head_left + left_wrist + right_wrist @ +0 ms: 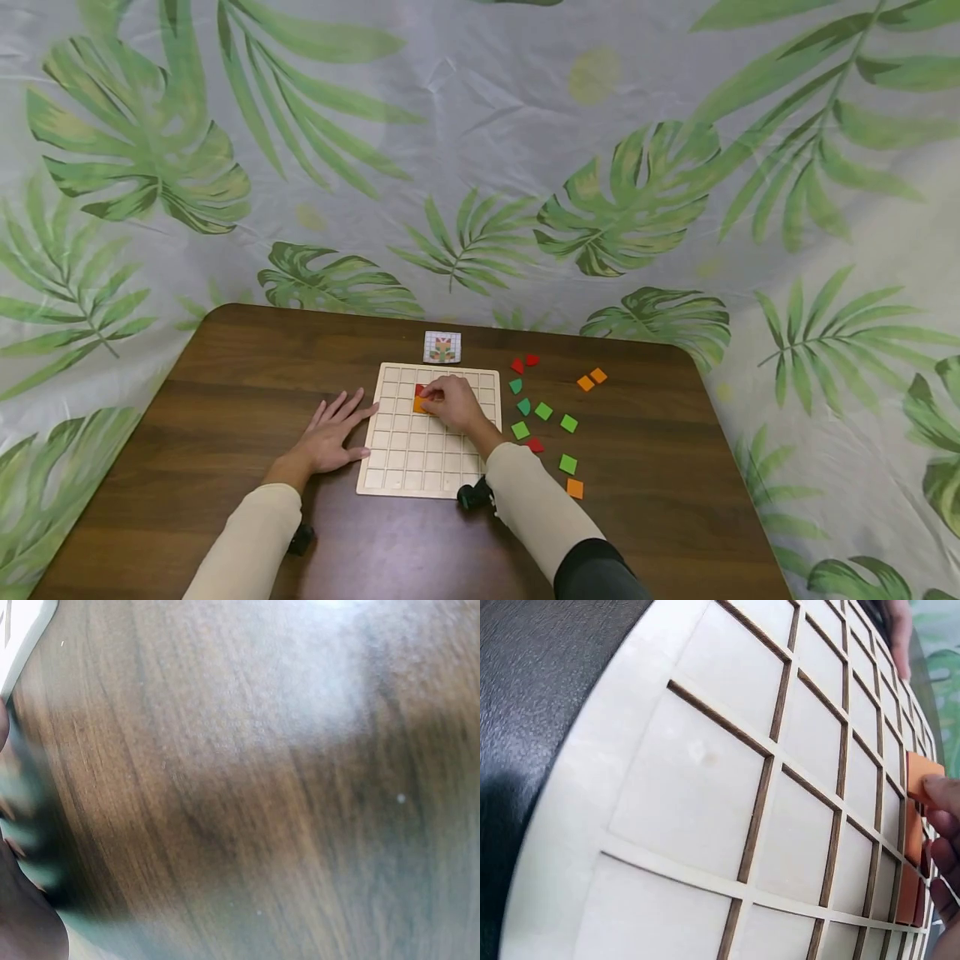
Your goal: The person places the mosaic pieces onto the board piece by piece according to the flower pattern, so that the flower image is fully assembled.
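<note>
A pale wooden grid board (405,458) lies on the table. Over its upper part, my right hand (453,404) pinches an orange square tile (924,778) between thumb and fingers. In the right wrist view more orange tiles (913,834) sit in the grid just below the held one. A red piece (419,389) shows by the fingertips in the head view, partly hidden by the hand. My left hand (330,437) rests on the table with fingers spread, its fingertips right at the board's left edge.
A small picture card (442,347) with a coloured pattern lies behind the board. To the right are scattered green squares (569,423), orange squares (585,383), red pieces (517,366) and dark green pieces (523,407). A leaf-patterned cloth (480,125) hangs behind the brown table (645,517).
</note>
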`<state>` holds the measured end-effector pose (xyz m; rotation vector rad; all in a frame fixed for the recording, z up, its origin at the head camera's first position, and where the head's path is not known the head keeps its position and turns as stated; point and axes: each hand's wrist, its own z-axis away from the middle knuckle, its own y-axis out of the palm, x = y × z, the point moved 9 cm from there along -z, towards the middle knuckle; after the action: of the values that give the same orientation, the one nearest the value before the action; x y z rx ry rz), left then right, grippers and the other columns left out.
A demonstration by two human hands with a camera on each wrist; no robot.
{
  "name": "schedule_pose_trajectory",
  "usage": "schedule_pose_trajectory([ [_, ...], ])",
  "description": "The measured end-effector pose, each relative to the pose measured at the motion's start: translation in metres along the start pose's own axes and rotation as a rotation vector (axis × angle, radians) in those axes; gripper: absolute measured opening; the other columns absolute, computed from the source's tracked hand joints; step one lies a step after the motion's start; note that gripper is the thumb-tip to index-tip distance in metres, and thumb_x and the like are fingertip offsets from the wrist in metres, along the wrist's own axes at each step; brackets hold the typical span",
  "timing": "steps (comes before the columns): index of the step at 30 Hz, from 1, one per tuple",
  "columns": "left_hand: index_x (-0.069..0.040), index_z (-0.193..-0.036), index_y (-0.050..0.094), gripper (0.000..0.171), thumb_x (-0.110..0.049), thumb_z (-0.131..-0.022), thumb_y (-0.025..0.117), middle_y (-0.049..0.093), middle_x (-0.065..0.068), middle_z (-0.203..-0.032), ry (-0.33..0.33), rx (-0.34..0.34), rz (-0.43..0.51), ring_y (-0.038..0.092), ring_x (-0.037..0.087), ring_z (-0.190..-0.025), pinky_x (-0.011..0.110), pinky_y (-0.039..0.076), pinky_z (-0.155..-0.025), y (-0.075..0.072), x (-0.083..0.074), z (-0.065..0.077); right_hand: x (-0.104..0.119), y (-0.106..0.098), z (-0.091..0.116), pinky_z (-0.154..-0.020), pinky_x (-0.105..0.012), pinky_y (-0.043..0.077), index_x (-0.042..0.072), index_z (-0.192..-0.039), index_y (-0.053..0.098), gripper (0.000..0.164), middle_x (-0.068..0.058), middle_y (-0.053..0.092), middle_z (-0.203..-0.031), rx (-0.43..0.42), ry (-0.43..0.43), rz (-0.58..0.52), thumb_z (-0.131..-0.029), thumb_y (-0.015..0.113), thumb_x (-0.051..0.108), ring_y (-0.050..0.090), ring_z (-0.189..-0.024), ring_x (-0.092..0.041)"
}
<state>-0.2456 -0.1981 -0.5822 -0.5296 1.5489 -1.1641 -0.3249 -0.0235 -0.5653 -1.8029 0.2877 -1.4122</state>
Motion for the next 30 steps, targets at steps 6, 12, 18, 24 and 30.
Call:
schedule_pose_trajectory([
  [6, -0.012, -0.147, 0.041, 0.072, -0.038, -0.085, 0.069, 0.023, 0.022, -0.156, -0.005, 0.002, 0.008, 0.017, 0.048, -0.141, 0.066, 0.008, -0.109, -0.0007, -0.0007, 0.0004, 0.0034, 0.0028, 0.0001, -0.073, -0.024, 0.045, 0.01, -0.092, 0.076, 0.009, 0.0, 0.067, -0.09, 0.027, -0.034, 0.132, -0.084, 0.075, 0.015, 0.056, -0.081, -0.013],
  [12, -0.012, -0.147, 0.041, 0.072, -0.036, -0.085, 0.069, 0.023, 0.021, -0.156, -0.006, -0.008, 0.005, 0.017, 0.048, -0.141, 0.066, 0.007, -0.109, -0.0013, -0.0002, 0.0012, 0.007, 0.0055, 0.0013, -0.088, -0.034, 0.045, 0.013, -0.099, 0.076, 0.016, 0.002, 0.065, -0.095, 0.054, -0.066, 0.244, -0.086, 0.073, 0.022, 0.056, -0.089, -0.016],
  [18, -0.012, -0.147, 0.041, 0.071, -0.036, -0.086, 0.069, 0.023, 0.021, -0.156, -0.003, -0.012, 0.0, 0.018, 0.048, -0.141, 0.066, 0.007, -0.109, -0.0024, -0.0007, 0.0006, 0.0088, 0.005, 0.003, -0.093, -0.037, 0.041, 0.014, -0.103, 0.075, 0.02, 0.002, 0.064, -0.096, 0.063, -0.072, 0.273, -0.088, 0.071, 0.026, 0.055, -0.092, -0.017],
  [24, -0.012, -0.147, 0.041, 0.072, -0.036, -0.086, 0.07, 0.023, 0.021, -0.156, -0.007, -0.005, -0.002, 0.017, 0.047, -0.141, 0.065, 0.007, -0.11, -0.001, -0.0009, 0.0003, 0.0088, 0.0044, 0.0041, -0.095, -0.038, 0.041, 0.014, -0.103, 0.075, 0.02, 0.003, 0.065, -0.096, 0.058, -0.071, 0.283, -0.088, 0.071, 0.027, 0.055, -0.093, -0.017],
  [30, -0.012, -0.147, 0.041, 0.072, -0.035, -0.086, 0.07, 0.022, 0.021, -0.156, -0.01, -0.001, 0.002, 0.017, 0.047, -0.141, 0.065, 0.006, -0.11, -0.0003, -0.0005, 0.0005, 0.0097, 0.0038, 0.0042, -0.098, -0.039, 0.039, 0.014, -0.102, 0.076, 0.019, 0.002, 0.066, -0.097, 0.058, -0.069, 0.285, -0.088, 0.072, 0.027, 0.056, -0.096, -0.018],
])
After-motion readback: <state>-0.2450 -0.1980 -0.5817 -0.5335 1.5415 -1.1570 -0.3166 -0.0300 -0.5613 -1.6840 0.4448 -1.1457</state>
